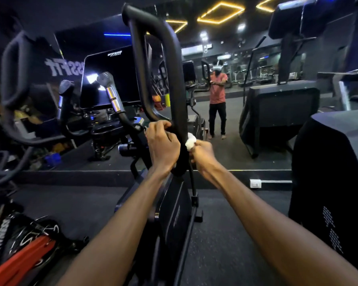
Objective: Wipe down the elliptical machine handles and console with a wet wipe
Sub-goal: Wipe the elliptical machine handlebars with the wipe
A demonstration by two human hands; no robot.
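A tall black looped handle (175,83) of the elliptical rises in the middle of the head view. My left hand (162,144) grips its lower part from the left. My right hand (202,152) holds a bunched white wet wipe (190,141) pressed against the handle's right side, just beside my left hand. The dark console screen (112,77) stands further back on the left. In front of the screen is a short grip with silver bands (113,98). The second looped handle (12,73) is blurred at far left.
A wall mirror (232,112) ahead reflects a person in a red shirt. Black gym machines (329,162) stand close on the right. A red and black object (19,252) lies on the dark floor at lower left. A white wall socket (255,184) sits under the mirror.
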